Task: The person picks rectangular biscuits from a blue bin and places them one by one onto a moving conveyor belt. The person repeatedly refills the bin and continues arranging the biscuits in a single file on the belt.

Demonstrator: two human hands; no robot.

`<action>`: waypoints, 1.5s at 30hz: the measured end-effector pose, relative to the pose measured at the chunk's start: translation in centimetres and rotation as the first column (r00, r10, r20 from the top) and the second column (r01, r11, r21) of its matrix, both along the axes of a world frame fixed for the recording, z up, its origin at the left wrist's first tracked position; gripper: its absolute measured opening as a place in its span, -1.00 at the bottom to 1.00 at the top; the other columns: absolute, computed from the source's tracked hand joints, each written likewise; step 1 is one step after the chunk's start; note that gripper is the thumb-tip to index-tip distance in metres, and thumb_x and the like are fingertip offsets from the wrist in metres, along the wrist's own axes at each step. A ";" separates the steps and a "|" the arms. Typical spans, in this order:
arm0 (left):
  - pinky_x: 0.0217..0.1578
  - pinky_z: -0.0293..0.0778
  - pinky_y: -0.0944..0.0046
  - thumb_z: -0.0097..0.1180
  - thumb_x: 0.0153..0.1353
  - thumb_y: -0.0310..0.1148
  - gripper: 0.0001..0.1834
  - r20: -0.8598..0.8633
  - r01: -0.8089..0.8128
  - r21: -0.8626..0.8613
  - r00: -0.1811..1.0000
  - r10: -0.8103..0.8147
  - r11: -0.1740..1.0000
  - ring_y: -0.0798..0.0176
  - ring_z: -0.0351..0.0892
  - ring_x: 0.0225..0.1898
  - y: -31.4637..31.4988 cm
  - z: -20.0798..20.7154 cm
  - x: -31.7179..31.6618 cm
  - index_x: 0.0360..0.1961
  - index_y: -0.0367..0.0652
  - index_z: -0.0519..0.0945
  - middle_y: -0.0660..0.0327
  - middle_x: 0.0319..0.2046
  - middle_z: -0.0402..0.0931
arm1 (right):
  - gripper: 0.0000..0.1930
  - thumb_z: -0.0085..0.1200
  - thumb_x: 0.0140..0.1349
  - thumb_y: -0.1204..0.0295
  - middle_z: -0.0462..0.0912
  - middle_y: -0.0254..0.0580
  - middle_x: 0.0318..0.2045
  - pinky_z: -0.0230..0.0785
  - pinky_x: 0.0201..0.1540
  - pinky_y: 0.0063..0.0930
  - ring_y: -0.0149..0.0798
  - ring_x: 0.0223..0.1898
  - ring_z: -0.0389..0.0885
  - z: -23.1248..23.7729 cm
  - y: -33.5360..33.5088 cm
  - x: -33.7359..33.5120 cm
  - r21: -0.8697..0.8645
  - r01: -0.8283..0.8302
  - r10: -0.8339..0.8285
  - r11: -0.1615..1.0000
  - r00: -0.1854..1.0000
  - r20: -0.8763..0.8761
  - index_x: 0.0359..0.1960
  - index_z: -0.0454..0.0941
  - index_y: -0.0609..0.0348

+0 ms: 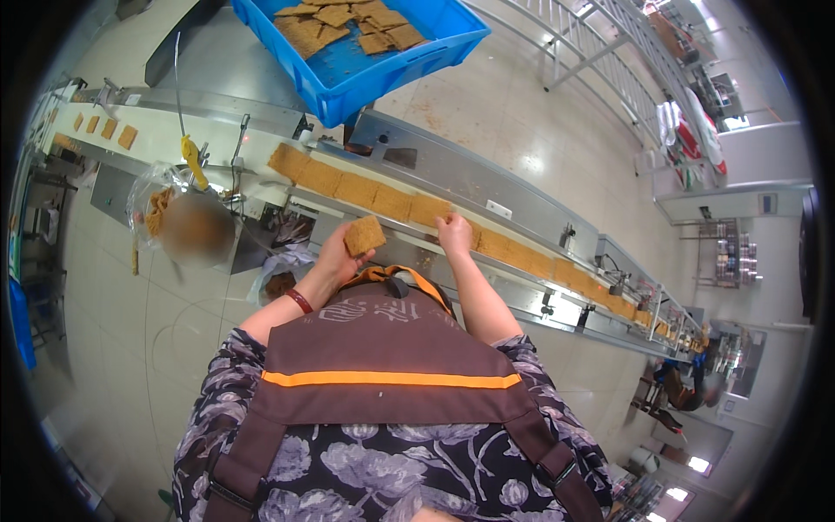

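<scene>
My left hand [329,263] is closed round a golden-brown square biscuit-like slab [365,236], held up in front of the conveyor. Just to its right, my right hand [455,237] reaches over the conveyor's near edge with its fingers pinched together. They rest at a square slab [428,210] in the row; whether they grip it is hard to see. The row of similar slabs [335,181] lies edge to edge along the conveyor [248,178], running from upper left to lower right past both hands.
Beyond the conveyor stands a blue crate [391,80] with several brown slabs inside. A yellow-handled tool [192,162] and a clear bag [150,204] are at the left. Metal railings [600,56] rise at the upper right. Farther down the line a person [683,387] is partly visible.
</scene>
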State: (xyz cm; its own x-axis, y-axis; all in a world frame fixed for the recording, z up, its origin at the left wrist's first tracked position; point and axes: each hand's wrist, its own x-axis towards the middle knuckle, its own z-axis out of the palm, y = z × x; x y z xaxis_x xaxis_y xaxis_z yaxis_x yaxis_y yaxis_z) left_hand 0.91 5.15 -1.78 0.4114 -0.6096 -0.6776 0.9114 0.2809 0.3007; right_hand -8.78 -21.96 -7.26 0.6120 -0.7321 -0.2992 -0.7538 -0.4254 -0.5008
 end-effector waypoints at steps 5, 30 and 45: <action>-0.15 0.52 0.12 -0.28 0.41 -0.13 -0.62 -0.004 0.032 0.005 0.999 -0.032 0.999 0.17 0.45 0.04 -0.1 -0.7 -0.1 0.09 -0.08 0.37 0.19 0.04 0.44 | -0.56 0.14 0.13 0.18 0.66 0.12 -0.23 0.46 -0.13 -0.03 0.10 -0.17 0.63 3.6 0.0 -2.4 -0.261 0.006 -0.051 0.965 0.985 -0.167 -0.03 0.50 0.18; -0.26 0.55 0.14 -0.22 0.40 -0.18 -0.65 -0.033 0.109 0.025 0.994 -0.108 0.994 0.12 0.51 -0.05 -3.4 -0.8 -1.1 0.08 -0.12 0.38 0.14 -0.03 0.48 | -0.62 0.14 0.10 0.32 0.50 -0.17 0.04 0.34 0.06 -0.14 -0.08 0.08 0.45 6.1 4.1 1.7 -0.260 -0.563 0.601 0.784 0.794 0.092 -0.03 0.49 0.14; -0.26 0.58 0.13 -0.21 0.38 -0.26 -0.67 -0.065 0.030 0.093 0.998 -0.024 0.995 0.08 0.52 -0.06 -2.2 -0.8 -1.5 0.08 -0.17 0.37 0.08 -0.02 0.48 | -0.61 0.05 0.21 0.17 0.65 -0.06 -0.16 0.30 0.07 -0.14 -0.08 -0.01 0.56 8.0 6.1 2.0 -0.162 -0.590 0.609 0.791 0.786 0.110 -0.04 0.55 0.15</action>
